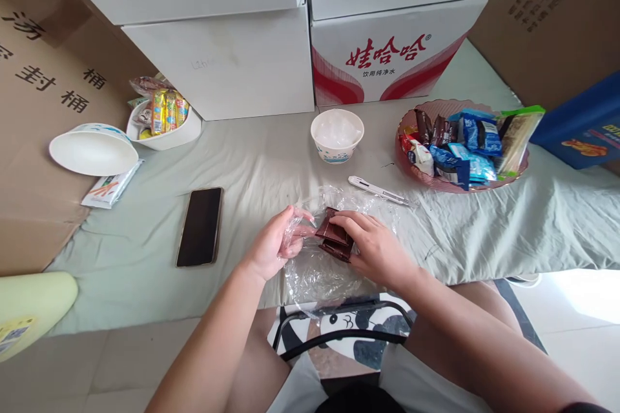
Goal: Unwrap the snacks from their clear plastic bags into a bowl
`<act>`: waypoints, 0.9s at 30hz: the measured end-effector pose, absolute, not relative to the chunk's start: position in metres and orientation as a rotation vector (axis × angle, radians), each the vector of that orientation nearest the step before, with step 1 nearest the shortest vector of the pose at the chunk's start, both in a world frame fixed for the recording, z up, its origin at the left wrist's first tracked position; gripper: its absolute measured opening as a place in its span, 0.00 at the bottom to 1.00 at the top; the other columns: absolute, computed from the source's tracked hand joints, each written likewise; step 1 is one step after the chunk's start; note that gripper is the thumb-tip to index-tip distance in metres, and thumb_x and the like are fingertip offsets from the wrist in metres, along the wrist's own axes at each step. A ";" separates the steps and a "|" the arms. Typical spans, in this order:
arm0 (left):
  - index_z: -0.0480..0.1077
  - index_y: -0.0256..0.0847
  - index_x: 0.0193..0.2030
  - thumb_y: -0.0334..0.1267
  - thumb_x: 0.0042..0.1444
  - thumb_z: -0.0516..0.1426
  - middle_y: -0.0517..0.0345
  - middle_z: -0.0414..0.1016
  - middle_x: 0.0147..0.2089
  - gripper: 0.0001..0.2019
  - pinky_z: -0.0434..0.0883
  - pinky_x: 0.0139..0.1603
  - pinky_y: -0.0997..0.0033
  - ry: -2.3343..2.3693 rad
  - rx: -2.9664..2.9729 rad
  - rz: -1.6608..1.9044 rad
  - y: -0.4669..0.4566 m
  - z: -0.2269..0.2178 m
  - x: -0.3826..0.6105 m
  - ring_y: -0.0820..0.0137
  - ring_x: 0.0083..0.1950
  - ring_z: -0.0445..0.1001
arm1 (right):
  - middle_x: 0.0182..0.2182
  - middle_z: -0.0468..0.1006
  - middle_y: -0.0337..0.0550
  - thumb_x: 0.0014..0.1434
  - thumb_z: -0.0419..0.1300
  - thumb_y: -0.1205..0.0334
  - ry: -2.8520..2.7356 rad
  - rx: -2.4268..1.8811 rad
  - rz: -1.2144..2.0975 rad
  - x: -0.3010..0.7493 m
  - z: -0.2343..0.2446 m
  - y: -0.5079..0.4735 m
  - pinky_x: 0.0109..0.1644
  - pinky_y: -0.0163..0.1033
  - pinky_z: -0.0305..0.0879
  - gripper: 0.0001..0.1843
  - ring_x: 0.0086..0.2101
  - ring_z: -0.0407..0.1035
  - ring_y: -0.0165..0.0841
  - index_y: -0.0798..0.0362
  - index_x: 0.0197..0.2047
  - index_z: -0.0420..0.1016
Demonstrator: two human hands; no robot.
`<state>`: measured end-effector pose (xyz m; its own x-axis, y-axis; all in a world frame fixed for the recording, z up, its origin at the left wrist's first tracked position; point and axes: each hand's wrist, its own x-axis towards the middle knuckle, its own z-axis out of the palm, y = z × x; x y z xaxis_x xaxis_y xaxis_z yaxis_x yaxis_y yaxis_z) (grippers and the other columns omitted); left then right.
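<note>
My right hand (378,248) is closed around two dark brown snack packets (332,232), one above the other, near the front edge of the cloth-covered surface. Thin clear plastic bag (310,281) film lies crumpled beneath both hands. Part of the film is gripped in my left hand (274,242), whose fingers reach toward the packets. Just beyond the hands is a white utility knife (378,190). Farther back stands a white paper bowl (336,132) with clear, crinkled plastic inside.
A pink glass bowl (404,168) of wrapped snacks stands at right. On the left are a phone (199,226), a tilted empty bowl (94,150), a flat packet (113,187) and a snack-filled container (169,135). White boxes (252,71) line the back.
</note>
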<state>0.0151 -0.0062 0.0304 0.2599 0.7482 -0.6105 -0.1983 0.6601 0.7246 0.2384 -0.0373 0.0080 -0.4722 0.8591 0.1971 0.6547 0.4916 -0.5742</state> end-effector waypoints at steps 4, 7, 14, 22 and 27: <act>0.72 0.38 0.35 0.59 0.46 0.66 0.50 0.81 0.26 0.24 0.38 0.19 0.77 1.201 0.582 0.732 0.000 0.032 0.021 0.84 0.14 0.50 | 0.51 0.85 0.51 0.66 0.61 0.64 -2.051 -1.213 0.857 0.247 0.011 -0.025 0.56 0.49 0.78 0.16 0.51 0.81 0.40 0.50 0.57 0.74; 0.70 0.38 0.31 0.58 0.45 0.65 0.52 0.79 0.23 0.23 0.41 0.19 0.77 1.305 0.631 0.872 0.005 0.029 0.028 0.84 0.14 0.49 | 0.50 0.86 0.49 0.68 0.57 0.61 -1.856 -1.237 0.826 0.251 0.013 -0.021 0.55 0.49 0.79 0.14 0.50 0.82 0.40 0.49 0.56 0.76; 0.71 0.37 0.28 0.58 0.50 0.62 0.54 0.76 0.22 0.22 0.46 0.19 0.76 1.302 0.836 0.963 0.008 0.024 0.046 0.82 0.16 0.51 | 0.44 0.81 0.53 0.68 0.57 0.54 -1.532 -1.156 0.181 0.290 0.047 -0.029 0.49 0.53 0.77 0.12 0.45 0.78 0.45 0.49 0.51 0.74; 0.73 0.38 0.26 0.57 0.53 0.62 0.54 0.76 0.22 0.21 0.47 0.18 0.76 1.244 0.922 0.918 0.011 0.020 0.060 0.82 0.16 0.51 | 0.42 0.78 0.51 0.58 0.64 0.59 -1.122 -1.566 -0.201 0.368 0.125 0.056 0.53 0.49 0.70 0.14 0.42 0.73 0.40 0.51 0.45 0.66; 0.74 0.38 0.26 0.58 0.52 0.63 0.53 0.76 0.22 0.22 0.47 0.19 0.76 1.243 0.901 0.926 0.012 0.019 0.059 0.82 0.16 0.51 | 0.46 0.78 0.52 0.52 0.68 0.61 -1.317 -1.938 -0.091 0.373 0.104 0.087 0.46 0.50 0.67 0.28 0.40 0.72 0.42 0.52 0.55 0.65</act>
